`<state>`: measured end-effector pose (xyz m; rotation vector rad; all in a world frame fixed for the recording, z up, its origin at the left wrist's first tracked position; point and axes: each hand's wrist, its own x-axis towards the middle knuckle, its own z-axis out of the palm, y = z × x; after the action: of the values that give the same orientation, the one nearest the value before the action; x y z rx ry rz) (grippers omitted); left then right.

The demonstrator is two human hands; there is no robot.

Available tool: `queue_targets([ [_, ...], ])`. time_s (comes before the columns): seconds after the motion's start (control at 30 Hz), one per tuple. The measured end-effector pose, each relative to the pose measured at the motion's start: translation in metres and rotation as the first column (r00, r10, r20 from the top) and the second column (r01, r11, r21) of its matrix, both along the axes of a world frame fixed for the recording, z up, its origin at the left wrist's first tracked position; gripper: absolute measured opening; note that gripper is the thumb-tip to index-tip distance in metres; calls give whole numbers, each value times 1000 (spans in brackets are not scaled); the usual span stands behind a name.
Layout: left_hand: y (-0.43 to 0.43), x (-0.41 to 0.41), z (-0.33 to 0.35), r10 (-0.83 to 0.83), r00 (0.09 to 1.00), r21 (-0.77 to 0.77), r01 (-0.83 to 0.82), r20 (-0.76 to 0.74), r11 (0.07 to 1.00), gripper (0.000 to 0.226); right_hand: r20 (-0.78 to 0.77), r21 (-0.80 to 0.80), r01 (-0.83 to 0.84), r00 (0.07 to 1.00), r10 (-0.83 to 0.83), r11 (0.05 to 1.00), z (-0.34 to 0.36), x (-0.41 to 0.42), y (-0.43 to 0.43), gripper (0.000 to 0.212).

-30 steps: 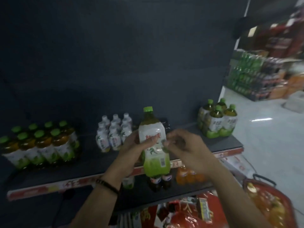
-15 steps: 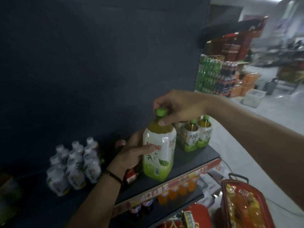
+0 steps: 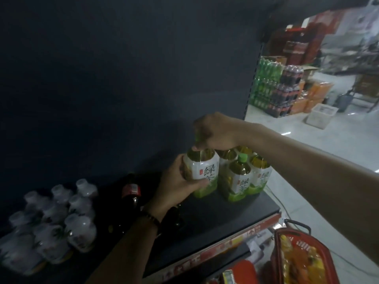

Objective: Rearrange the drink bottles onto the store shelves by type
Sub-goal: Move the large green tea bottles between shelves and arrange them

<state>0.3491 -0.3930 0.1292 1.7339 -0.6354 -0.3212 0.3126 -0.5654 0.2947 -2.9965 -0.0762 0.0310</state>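
Green-tea bottle point(image 3: 202, 173) now down on the shelf point(image 3: 235, 212), tight against the matching cluster point(image 3: 244, 177) — a second ago held mid-air. Left hand point(image 3: 176, 187) fingers wrapped round the body, right hand point(image 3: 215, 132) fingers pinching the cap. Sorted by type; release likely next.
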Motion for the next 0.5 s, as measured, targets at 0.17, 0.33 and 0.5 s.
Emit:
queue_targets([
  [0.17, -44, 21, -26, 104, 995, 121, -103, -3, 987, 83, -103, -56, -19, 995, 13, 998, -43, 42, -35, 36],
  [0.33, -72, 36, -60, 107, 994, 155, -107, 11, 982, 74, -161, -71, -39, 987, 27, 997, -74, 64, -58, 40],
  [0.5, -86, 42, -68, 75, 996, 212, -85, 53, 974, 75, -195, -37, -41, 980, 33, 998, -93, 76, -74, 41],
])
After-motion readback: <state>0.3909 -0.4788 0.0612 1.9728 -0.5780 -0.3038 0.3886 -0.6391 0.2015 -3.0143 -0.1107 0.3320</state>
